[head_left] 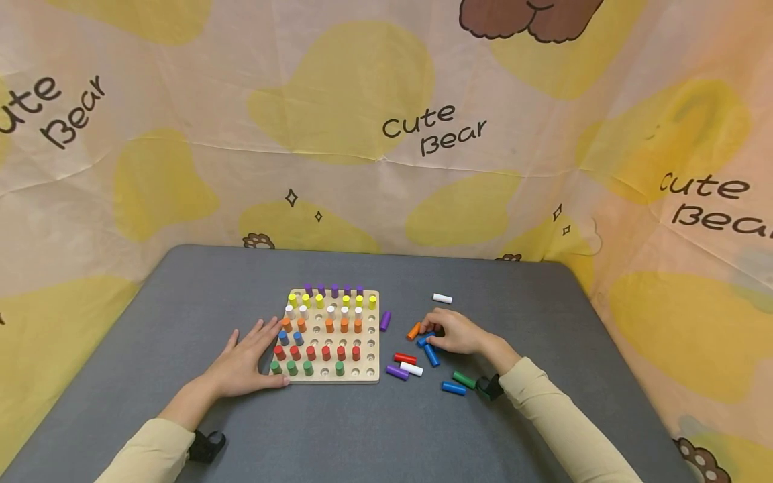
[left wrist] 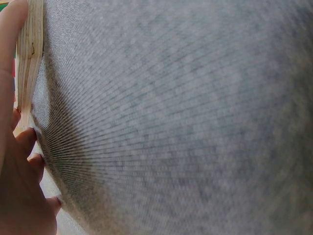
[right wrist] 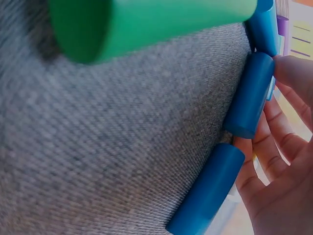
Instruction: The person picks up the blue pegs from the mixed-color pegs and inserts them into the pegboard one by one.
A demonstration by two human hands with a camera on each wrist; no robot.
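Note:
A wooden peg board stands on the grey table, with rows of coloured pegs upright in its holes and some holes bare. My left hand rests along its left edge, fingers extended, thumb at the near left corner; the left wrist view shows the thumb beside the board's side. To the right of the board, my right hand pinches a blue peg between thumb and fingers, low over the table. Another blue peg lies just below the hand, and an orange peg lies left of its fingertips.
Around the right hand lie a white peg, a purple peg, a red peg, a second white peg, a second purple peg, a green peg and a blue peg. Patterned cloth hangs behind the table.

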